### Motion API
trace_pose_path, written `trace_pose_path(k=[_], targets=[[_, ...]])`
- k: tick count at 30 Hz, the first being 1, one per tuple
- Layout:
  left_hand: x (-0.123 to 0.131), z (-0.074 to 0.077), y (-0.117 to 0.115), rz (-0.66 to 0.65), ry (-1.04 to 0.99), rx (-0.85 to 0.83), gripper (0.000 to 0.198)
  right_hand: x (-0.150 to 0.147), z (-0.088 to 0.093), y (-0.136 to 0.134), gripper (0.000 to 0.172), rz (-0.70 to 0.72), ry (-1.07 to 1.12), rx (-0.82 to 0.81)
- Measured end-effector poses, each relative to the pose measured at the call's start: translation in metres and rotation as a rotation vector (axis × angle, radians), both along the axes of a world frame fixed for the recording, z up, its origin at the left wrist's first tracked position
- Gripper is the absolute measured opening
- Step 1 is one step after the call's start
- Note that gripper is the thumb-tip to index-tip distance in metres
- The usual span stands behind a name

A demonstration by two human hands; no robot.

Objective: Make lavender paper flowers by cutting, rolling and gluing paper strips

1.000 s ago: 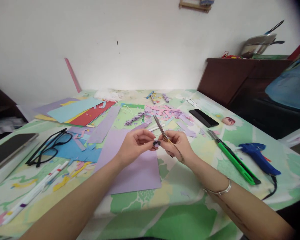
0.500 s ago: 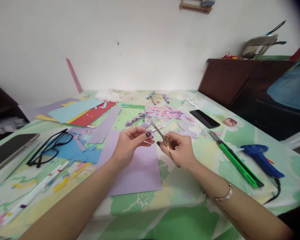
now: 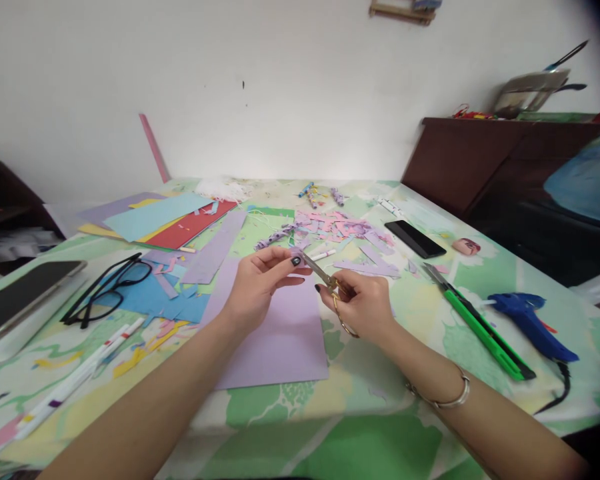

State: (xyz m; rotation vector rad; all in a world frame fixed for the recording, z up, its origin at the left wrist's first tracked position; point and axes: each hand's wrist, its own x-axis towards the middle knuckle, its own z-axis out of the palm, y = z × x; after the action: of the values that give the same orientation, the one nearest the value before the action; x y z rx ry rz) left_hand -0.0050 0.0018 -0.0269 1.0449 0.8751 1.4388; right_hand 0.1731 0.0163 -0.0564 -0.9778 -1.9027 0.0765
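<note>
My right hand (image 3: 360, 300) is closed around the gold handles of a pair of scissors (image 3: 320, 270), whose blades point up and left. The blades reach the fingertips of my left hand (image 3: 265, 280), which pinches a small piece of purple paper (image 3: 296, 253); most of that piece is hidden by the fingers. Beneath both hands lies a large purple sheet (image 3: 275, 353). Just beyond the fingers are a white stick (image 3: 323, 255) and a purple rolled paper piece (image 3: 275, 237).
To the right lie a black phone (image 3: 415, 239), a green utility knife (image 3: 485, 333) and a blue glue gun (image 3: 535, 323). Pink and purple scraps (image 3: 335, 225) are heaped beyond my hands. Coloured sheets (image 3: 160, 217), glasses (image 3: 105, 287) and another phone (image 3: 25, 300) are on the left.
The scissor blades have come in against my left fingertips and the purple paper there. My view has shifted slightly, so the table's things appear a little further right.
</note>
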Motion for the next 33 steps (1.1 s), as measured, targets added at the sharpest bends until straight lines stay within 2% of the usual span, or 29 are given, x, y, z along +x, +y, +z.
trace_pose_path(k=[16, 33], targets=[[0.0017, -0.0013, 0.0012, -0.014, -0.005, -0.030, 0.013, -0.0013, 0.0002, 0.0001, 0.024, -0.002, -0.018, 0.041], [0.0025, -0.0012, 0.0011, -0.017, 0.008, -0.056, 0.017, -0.0008, 0.0003, -0.0005, 0.025, -0.014, -0.028, 0.010]])
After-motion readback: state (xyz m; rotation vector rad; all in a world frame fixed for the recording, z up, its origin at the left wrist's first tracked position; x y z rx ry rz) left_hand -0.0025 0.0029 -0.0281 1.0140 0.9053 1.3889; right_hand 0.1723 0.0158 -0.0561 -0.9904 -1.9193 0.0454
